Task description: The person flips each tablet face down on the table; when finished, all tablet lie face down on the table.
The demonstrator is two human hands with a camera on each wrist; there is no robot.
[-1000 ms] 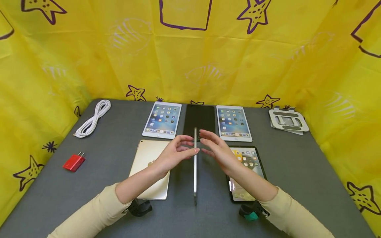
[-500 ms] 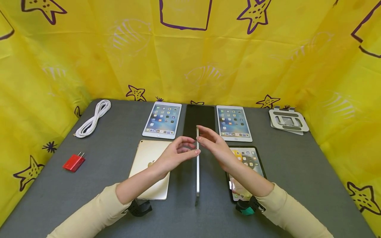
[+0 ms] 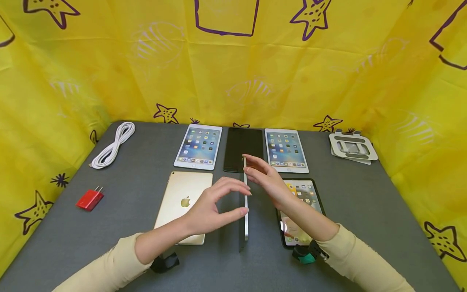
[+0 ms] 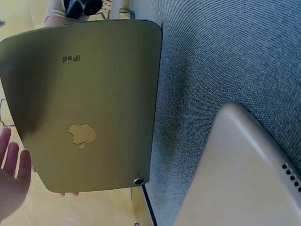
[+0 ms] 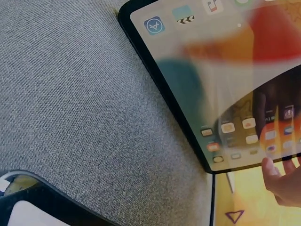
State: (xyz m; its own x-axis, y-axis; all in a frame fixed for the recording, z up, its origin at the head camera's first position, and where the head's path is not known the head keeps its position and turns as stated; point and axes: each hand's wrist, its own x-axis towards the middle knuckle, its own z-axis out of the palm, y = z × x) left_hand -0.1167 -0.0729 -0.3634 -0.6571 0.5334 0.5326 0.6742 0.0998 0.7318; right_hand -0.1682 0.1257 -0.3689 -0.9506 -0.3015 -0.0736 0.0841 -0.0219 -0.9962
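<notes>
A tablet point(image 3: 246, 225) stands on its long edge in the middle, seen nearly edge-on in the head view. Its gold-toned back point(image 4: 103, 94) shows an apple logo, and its lit screen point(image 5: 178, 89) has a black bezel. My right hand point(image 3: 268, 178) pinches the far upper corner. Above the back's side, my left hand point(image 3: 209, 205) has thumb and fingers spread wide by the top edge; contact is unclear. Under my left arm lies a gold tablet point(image 3: 178, 215), back up. A black-framed tablet point(image 3: 308, 194) lies lit beneath my right arm.
Along the back lie a white tablet point(image 3: 198, 146), a dark-screened tablet point(image 3: 242, 142) and another white tablet point(image 3: 286, 150). A coiled white cable point(image 3: 113, 146) and a red charger plug point(image 3: 89, 199) are at left. A folded stand point(image 3: 353, 147) sits far right.
The right hand has come onto the tablet's far upper corner. The left hand has shifted nearer along the top edge, its thumb and fingers parting. The upright tablet has moved slightly right.
</notes>
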